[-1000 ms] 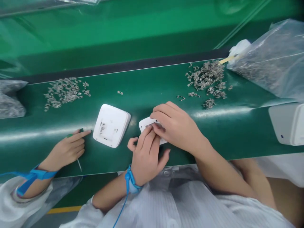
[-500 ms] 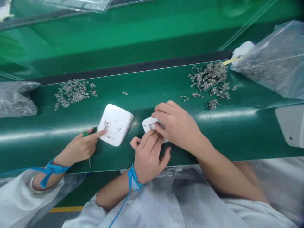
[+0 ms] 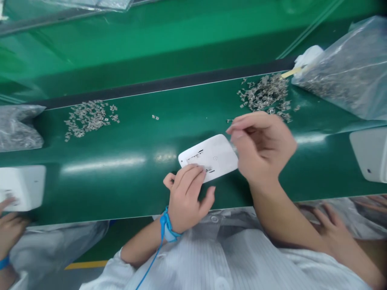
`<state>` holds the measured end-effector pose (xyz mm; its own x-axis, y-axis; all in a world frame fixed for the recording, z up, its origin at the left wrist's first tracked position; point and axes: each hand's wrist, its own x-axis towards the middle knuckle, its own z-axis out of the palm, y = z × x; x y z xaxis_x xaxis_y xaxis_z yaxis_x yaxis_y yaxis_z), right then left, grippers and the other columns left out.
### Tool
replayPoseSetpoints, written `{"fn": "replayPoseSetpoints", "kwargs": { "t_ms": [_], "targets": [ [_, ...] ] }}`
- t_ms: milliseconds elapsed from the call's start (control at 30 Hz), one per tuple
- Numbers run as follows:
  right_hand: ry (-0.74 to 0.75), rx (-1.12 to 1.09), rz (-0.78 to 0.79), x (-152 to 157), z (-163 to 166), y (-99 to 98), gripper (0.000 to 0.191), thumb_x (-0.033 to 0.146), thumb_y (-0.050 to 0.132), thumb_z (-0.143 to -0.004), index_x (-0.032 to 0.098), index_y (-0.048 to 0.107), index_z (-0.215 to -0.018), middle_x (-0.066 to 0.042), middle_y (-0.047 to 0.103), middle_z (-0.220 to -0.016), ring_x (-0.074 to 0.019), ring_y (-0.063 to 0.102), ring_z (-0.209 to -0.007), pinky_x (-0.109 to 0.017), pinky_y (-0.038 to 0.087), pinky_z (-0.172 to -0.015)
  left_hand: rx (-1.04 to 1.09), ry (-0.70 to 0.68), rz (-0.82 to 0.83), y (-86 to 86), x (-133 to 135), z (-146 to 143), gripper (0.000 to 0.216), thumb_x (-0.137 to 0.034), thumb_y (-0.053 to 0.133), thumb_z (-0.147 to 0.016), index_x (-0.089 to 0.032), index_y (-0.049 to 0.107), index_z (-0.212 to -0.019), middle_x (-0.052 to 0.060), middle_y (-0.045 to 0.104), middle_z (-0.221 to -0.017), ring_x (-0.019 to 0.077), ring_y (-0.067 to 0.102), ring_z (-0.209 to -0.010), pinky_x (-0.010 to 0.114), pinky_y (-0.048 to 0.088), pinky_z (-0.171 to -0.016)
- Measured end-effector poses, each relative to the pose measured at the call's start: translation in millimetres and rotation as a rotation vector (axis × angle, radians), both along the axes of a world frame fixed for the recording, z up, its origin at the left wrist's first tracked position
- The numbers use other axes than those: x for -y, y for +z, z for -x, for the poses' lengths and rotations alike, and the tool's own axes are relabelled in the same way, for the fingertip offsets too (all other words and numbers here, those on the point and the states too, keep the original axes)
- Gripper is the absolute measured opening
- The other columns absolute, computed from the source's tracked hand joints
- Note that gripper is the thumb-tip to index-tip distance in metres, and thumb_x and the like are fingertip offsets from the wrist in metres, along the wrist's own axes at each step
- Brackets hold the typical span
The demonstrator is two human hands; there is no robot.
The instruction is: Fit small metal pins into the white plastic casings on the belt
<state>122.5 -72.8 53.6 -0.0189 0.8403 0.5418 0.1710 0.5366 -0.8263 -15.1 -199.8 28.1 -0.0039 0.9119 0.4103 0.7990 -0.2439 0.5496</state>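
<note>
A white plastic housing (image 3: 211,155) lies on the green belt (image 3: 127,137) in front of me. My left hand (image 3: 186,199), with a blue wrist strap, presses its fingers flat on the housing's near edge. My right hand (image 3: 263,145) hovers just right of the housing, fingers pinched together, close to the pile of small metal clips (image 3: 264,96). What the pinch holds is too small to make out.
Another clip pile (image 3: 89,117) lies at the left, a plastic bag of clips (image 3: 344,72) at the far right. A second white housing (image 3: 21,187) sits at the left edge by a co-worker's hand (image 3: 9,225). A third housing (image 3: 370,155) is at the right edge.
My right hand lifted off the housing and moved right toward the clip pile. The co-worker's housing travelled left along the belt to the frame's edge.
</note>
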Motion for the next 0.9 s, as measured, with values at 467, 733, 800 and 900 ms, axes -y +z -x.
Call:
{"fn": "replayPoseSetpoints", "kwargs": {
  "t_ms": [467, 733, 800, 900],
  "targets": [
    [0.273, -0.210, -0.046, 3, 4, 0.6, 0.007, 0.025, 0.059, -0.088, 0.025, 0.064, -0.083, 0.002, 0.057, -0.060, -0.0135, 0.052, -0.049, -0.030, 0.041, -0.048, 0.022, 0.130, -0.064, 6.3, -3, 9, 0.009, -0.018, 0.067, -0.082, -0.022, 0.064, -0.089, 0.003, 0.066, -0.087, 0.0216, 0.058, -0.091, 0.042, 0.042, -0.083],
    [0.364, -0.197, -0.143, 7, 0, 11.9, 0.009, 0.015, 0.061, -0.083, 0.024, 0.064, -0.083, 0.003, 0.062, -0.062, -0.0122, 0.056, -0.050, -0.029, 0.046, -0.049, -0.105, -0.012, 0.160, 8.6, -11, 16, 0.010, -0.020, 0.070, -0.084, -0.021, 0.072, -0.094, 0.009, 0.067, -0.102, 0.0250, 0.052, -0.100, 0.044, 0.039, -0.086],
    [0.346, -0.189, -0.097, 8, -5, 14.4, 0.009, 0.017, 0.060, -0.085, 0.025, 0.064, -0.084, 0.002, 0.062, -0.063, -0.0128, 0.055, -0.050, -0.031, 0.047, -0.050, -0.129, -0.048, 0.145, 7.5, -11, 17, 0.013, -0.020, 0.070, -0.084, -0.021, 0.072, -0.096, 0.008, 0.069, -0.104, 0.0257, 0.053, -0.102, 0.044, 0.039, -0.087],
    [0.290, -0.168, -0.035, 8, -9, 15.3, 0.009, 0.016, 0.061, -0.084, 0.025, 0.065, -0.085, 0.003, 0.062, -0.061, -0.0132, 0.053, -0.050, -0.031, 0.045, -0.049, -0.103, -0.070, 0.134, 8.0, -12, 17, 0.012, -0.019, 0.069, -0.084, -0.022, 0.072, -0.095, 0.006, 0.071, -0.099, 0.0250, 0.056, -0.103, 0.043, 0.038, -0.087]
  ]
}}
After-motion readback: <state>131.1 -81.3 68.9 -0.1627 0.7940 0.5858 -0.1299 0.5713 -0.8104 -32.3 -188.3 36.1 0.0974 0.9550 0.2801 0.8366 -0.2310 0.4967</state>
